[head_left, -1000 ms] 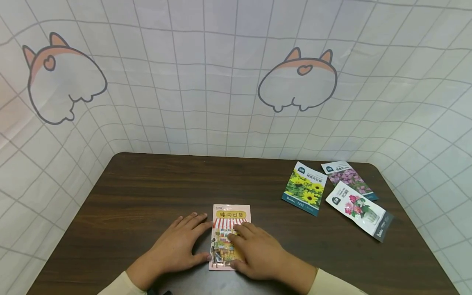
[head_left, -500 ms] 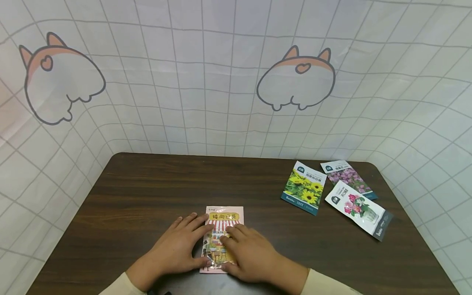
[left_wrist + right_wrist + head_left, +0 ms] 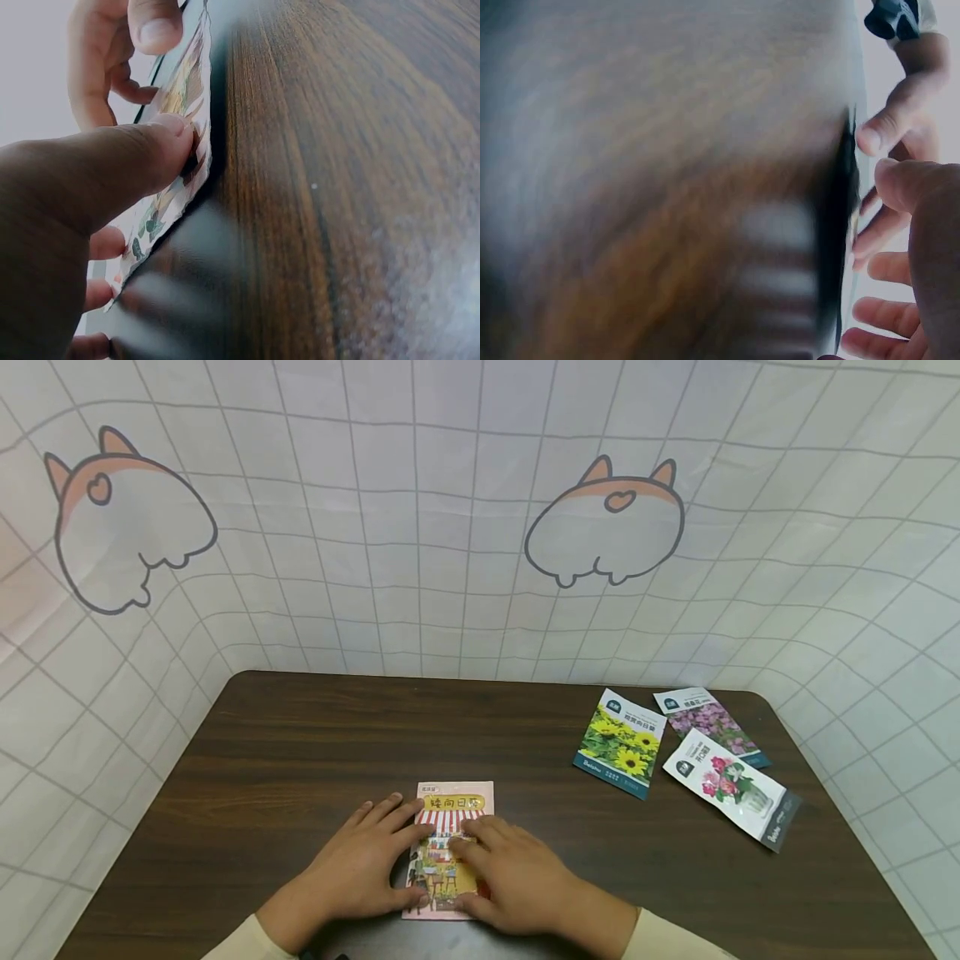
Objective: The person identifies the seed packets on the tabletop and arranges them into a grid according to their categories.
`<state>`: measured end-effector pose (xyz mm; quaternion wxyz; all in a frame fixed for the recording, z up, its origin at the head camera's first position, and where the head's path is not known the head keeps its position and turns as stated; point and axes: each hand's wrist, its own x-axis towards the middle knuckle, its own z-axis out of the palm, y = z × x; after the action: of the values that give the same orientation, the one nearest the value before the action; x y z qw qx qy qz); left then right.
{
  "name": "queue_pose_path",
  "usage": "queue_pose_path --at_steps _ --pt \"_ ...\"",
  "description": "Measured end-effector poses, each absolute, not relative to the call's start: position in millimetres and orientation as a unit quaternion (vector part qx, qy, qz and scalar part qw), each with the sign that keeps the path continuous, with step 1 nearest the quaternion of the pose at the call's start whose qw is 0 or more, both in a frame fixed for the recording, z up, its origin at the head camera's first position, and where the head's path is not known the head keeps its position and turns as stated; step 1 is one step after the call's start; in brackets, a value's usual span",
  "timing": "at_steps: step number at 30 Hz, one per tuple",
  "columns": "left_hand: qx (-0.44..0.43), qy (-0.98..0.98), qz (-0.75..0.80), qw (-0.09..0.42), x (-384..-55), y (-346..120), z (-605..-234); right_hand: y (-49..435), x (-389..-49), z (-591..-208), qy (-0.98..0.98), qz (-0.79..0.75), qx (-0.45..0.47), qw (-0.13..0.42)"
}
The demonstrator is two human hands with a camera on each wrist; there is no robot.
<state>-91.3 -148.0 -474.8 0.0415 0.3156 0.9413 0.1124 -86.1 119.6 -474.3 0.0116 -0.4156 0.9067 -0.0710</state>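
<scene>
A pink packet point(image 3: 441, 863) with a yellow title bar and a striped awning picture lies flat on the table near its front edge. My left hand point(image 3: 360, 865) is at its left side, thumb and fingers touching the packet's left part. From the right, my right hand point(image 3: 521, 878) covers the lower right of the packet, fingers spread and fairly straight. In the left wrist view the packet point(image 3: 159, 216) shows edge-on, with the left thumb point(image 3: 124, 169) pressed on its face. The right wrist view is blurred, with the right thumb point(image 3: 911, 184) near the packet's edge.
Three flower seed packets lie at the back right of the dark wooden table point(image 3: 337, 727): one with yellow flowers point(image 3: 619, 743), one with purple flowers point(image 3: 716, 727), and a white one point(image 3: 731, 787) overlapping the purple one. A white gridded curtain point(image 3: 450, 527) surrounds the table's back and sides.
The pink packet has slid left and slightly toward me, under the left fingertips, with the right hand moving left along with it. My left hand has stayed nearly still.
</scene>
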Motion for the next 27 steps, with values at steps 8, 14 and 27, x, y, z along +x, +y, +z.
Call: queue_pose_path --at_steps 8,14,27 --pt "0.317 0.94 0.116 0.05 -92 -151 -474 142 -96 -466 0.92 -0.078 -0.383 0.023" --pt "0.32 0.938 0.12 0.056 -91 -154 -475 173 -107 -462 0.938 -0.102 -0.331 -0.007" --pt "0.319 0.938 0.125 0.056 -90 -158 -473 249 -135 -457 0.957 -0.098 -0.265 -0.066"
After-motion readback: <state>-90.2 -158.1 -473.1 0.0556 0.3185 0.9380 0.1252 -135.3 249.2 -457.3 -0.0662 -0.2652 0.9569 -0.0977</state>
